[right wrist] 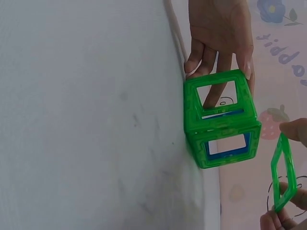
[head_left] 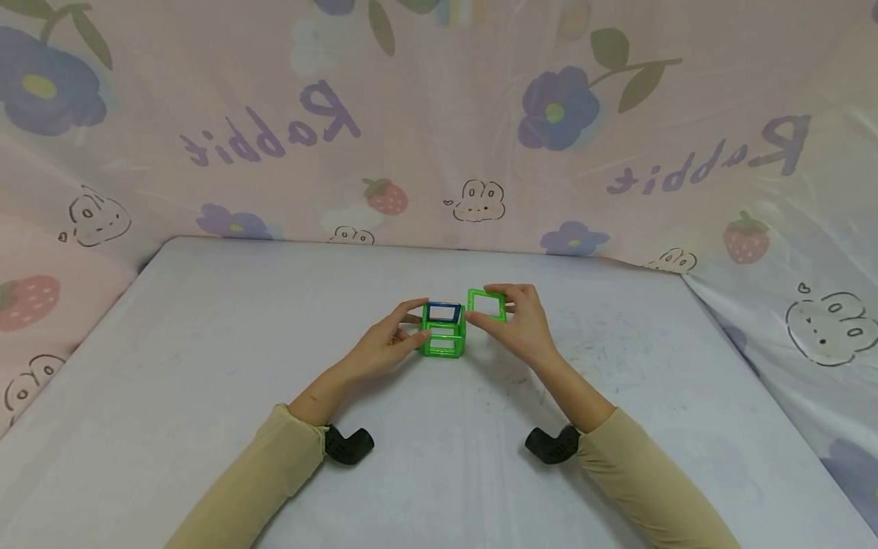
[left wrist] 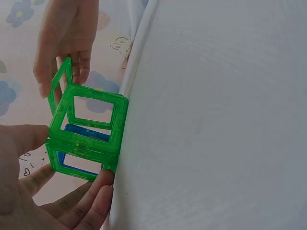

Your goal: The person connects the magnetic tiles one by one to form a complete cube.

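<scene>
A small box of green square magnetic tiles [head_left: 443, 336] stands on the white table, with a blue square tile [head_left: 443, 320] at its far side in the head view. My left hand [head_left: 384, 341] holds this box from the left, thumb near the front edge and fingers along the side. A single green square tile [head_left: 470, 300] is pinched at its edges between the thumb and fingers of my right hand [head_left: 517, 326]. That loose tile [right wrist: 275, 175] is tilted and raised just right of the box [right wrist: 223, 126], apart from it in the right wrist view.
The white table [head_left: 206, 343] carries faint dark smudges to the right of the hands. Pink printed cloth [head_left: 439, 130] hangs behind it and along both sides. Black wrist-worn devices [head_left: 350, 446] sit at both sleeve cuffs.
</scene>
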Demonstrator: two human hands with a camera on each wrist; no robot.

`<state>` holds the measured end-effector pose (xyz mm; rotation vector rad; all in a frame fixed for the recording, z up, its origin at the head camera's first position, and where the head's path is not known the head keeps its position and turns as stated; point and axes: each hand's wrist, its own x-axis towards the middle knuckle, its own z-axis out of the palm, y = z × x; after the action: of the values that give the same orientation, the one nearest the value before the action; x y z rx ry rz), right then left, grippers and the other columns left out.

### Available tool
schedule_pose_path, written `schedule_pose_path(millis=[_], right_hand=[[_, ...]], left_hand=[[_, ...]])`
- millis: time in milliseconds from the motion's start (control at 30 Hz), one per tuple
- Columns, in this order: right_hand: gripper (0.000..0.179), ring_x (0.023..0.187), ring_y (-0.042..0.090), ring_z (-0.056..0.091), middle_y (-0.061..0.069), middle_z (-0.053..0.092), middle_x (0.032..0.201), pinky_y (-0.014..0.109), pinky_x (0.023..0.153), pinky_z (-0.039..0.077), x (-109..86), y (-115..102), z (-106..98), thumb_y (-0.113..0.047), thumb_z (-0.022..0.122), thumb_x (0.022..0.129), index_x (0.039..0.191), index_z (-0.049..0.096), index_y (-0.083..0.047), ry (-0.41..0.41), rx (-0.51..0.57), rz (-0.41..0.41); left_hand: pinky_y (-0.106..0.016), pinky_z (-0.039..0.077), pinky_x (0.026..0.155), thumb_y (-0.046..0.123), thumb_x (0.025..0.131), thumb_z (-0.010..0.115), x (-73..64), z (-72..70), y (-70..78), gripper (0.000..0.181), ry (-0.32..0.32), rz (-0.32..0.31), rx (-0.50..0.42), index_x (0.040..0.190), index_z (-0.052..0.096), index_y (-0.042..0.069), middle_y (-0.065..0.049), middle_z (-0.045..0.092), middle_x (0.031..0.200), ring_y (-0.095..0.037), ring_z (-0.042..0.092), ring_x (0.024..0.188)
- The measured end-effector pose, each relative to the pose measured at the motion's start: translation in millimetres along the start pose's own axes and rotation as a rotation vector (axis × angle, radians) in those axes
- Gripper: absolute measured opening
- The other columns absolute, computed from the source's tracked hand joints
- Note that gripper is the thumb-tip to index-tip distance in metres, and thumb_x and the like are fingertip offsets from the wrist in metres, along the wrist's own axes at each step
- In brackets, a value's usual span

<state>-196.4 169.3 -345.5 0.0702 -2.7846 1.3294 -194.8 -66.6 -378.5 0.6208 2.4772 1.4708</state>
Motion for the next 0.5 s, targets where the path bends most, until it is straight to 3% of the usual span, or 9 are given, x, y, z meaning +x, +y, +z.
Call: schedule_pose_path(millis=[500], right_hand=[[0.06,0.114,0.035,0.048,0.016,0.042,0.127,0.049,0.097,0.043,0.6,-4.1,8.2,-0.033,0.079,0.077,0.128,0.059,-0.007,0.008,0.019,-0.054]], left_hand=[[-0.033,0.047,0.08,0.024,0.097,0.056,0.3,-0.1,-0.1,0.057,-0.006,-0.003,-0.004,0.148,0.032,0.019,-0.019,0.052,0.136,-0.022,0.063,0.09]])
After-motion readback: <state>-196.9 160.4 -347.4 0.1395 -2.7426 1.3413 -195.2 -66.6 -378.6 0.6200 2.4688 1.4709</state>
